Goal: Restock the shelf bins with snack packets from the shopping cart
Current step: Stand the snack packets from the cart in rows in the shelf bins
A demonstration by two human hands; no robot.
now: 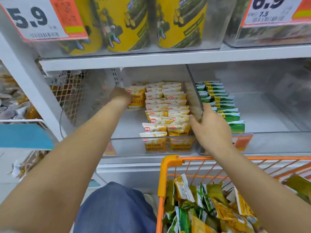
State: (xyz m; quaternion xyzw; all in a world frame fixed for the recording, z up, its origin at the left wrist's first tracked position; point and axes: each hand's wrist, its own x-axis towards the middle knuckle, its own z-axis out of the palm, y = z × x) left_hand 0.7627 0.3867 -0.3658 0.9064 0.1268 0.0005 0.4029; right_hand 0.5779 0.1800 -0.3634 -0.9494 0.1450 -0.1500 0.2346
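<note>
While left hand [121,96] grips yellow packet [137,100] | right hand [210,128] grips bin divider [196,96]

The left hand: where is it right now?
In the head view, the left hand is deep in the left bin, holding a yellow packet at the back, left of the yellow rows.

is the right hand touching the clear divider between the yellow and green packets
Touching. The head view shows the right hand with fingers curled round the clear divider.

A shop; price tags [33,19] on stocked shelves [127,60]; orange shopping cart [168,165].
</note>
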